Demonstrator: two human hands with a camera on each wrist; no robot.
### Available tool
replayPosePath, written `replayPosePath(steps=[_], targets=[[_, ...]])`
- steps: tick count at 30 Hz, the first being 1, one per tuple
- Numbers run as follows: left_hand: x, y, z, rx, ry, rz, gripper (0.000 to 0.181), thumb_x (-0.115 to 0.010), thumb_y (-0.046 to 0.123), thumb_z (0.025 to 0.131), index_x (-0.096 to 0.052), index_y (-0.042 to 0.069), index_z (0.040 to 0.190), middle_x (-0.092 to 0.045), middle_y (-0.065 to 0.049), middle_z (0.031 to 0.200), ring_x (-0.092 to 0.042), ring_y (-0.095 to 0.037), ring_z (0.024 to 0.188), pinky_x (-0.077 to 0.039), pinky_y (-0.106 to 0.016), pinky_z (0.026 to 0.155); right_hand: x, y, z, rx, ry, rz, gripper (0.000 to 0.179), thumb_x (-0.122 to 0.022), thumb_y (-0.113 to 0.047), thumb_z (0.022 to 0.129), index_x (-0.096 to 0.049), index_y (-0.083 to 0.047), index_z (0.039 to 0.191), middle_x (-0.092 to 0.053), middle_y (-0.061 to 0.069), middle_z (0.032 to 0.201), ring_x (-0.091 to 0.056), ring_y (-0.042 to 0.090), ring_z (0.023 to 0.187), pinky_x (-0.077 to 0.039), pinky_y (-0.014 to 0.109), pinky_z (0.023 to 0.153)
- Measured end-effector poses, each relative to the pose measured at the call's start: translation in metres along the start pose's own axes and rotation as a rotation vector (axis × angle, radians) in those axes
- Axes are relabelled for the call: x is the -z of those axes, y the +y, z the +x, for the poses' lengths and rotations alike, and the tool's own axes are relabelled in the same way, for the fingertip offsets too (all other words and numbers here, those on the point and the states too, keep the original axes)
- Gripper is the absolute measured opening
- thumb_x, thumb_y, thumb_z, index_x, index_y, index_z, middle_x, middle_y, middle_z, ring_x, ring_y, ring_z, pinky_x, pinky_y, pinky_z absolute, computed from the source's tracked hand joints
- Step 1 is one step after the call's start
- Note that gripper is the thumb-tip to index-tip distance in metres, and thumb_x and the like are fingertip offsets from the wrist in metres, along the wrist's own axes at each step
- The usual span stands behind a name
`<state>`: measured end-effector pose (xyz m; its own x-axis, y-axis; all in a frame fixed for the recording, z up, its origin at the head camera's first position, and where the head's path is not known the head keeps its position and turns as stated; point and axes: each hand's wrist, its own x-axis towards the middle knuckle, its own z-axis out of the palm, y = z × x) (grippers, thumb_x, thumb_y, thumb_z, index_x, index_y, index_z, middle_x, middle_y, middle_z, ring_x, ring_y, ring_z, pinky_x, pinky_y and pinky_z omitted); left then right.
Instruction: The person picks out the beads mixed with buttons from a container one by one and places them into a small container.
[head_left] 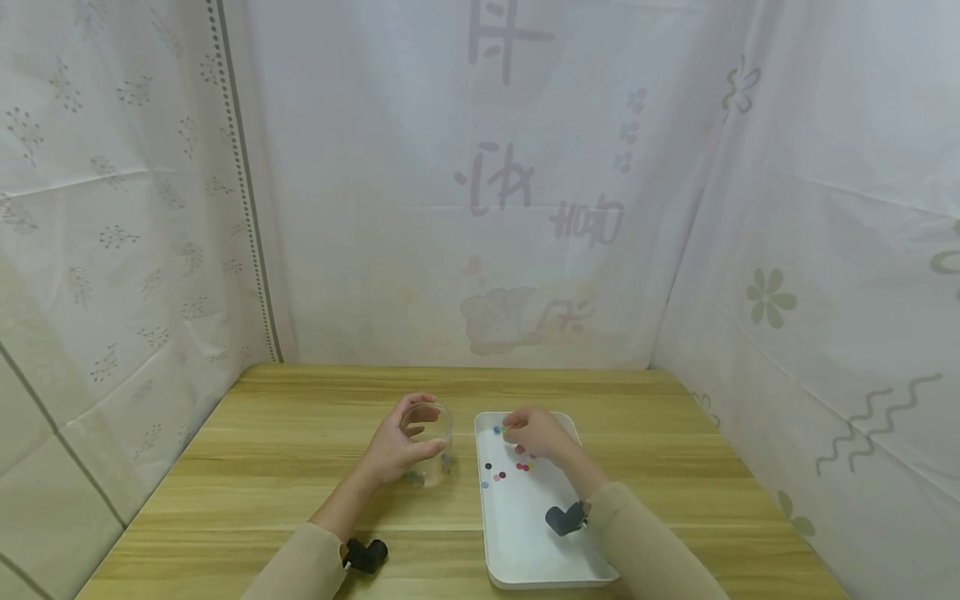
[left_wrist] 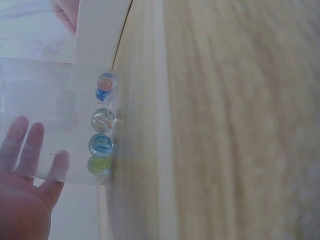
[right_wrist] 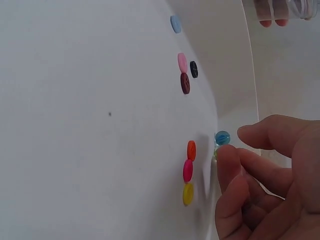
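In the head view my left hand (head_left: 392,450) grips a clear plastic cup (head_left: 438,427) that stands on the wooden table, left of the white tray (head_left: 525,554). Several glass marbles (left_wrist: 102,120) lie at the bottom of the cup in the left wrist view, with fingers around its side. My right hand (head_left: 538,433) is over the far part of the tray. The right wrist view has its thumb and index finger apart, beside a blue marble (right_wrist: 222,138) near the tray wall. A greenish marble (right_wrist: 216,153) is partly hidden behind the index fingertip.
Several coloured buttons lie in the tray, among them a yellow button (right_wrist: 188,194), a pink button (right_wrist: 182,63) and a light blue button (right_wrist: 175,24). The tray has raised walls. White printed curtains (head_left: 450,275) hang behind the table (head_left: 300,417) and at both sides.
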<state>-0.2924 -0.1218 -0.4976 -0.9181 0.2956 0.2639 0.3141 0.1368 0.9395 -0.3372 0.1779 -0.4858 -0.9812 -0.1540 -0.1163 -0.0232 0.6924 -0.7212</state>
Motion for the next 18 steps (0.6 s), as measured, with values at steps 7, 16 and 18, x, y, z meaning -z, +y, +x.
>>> replayPosePath(steps=[7,16,18], targets=[[0.0,-0.001,0.001,-0.004,-0.001,0.006,0.077,-0.084,0.017,0.092,-0.044,0.005,0.157,-0.06,-0.027,0.152,-0.057,-0.038,0.143,-0.043,-0.067,0.124,-0.005,-0.004,0.001,-0.003,-0.011,0.007,0.028,-0.076,-0.015,0.101,-0.076,-0.006,0.128,-0.076,0.009,0.112,-0.069,0.019,0.077,-0.056,0.024,0.062],[0.0,-0.002,0.001,0.001,-0.002,0.005,0.077,-0.084,0.017,0.092,-0.044,0.006,0.157,-0.059,-0.027,0.153,-0.057,-0.037,0.143,-0.043,-0.067,0.124,-0.014,-0.012,0.0,0.05,-0.048,0.041,0.029,-0.075,-0.007,0.098,-0.076,-0.003,0.126,-0.077,0.009,0.111,-0.069,0.018,0.074,-0.051,0.023,0.057],[0.0,-0.001,0.001,0.003,-0.001,0.001,0.077,-0.084,0.017,0.092,-0.044,0.006,0.157,-0.059,-0.027,0.153,-0.056,-0.037,0.143,-0.043,-0.066,0.124,-0.015,-0.014,0.001,0.055,-0.052,0.05,0.03,-0.075,-0.007,0.098,-0.076,-0.003,0.127,-0.078,0.01,0.113,-0.07,0.017,0.074,-0.052,0.024,0.058]])
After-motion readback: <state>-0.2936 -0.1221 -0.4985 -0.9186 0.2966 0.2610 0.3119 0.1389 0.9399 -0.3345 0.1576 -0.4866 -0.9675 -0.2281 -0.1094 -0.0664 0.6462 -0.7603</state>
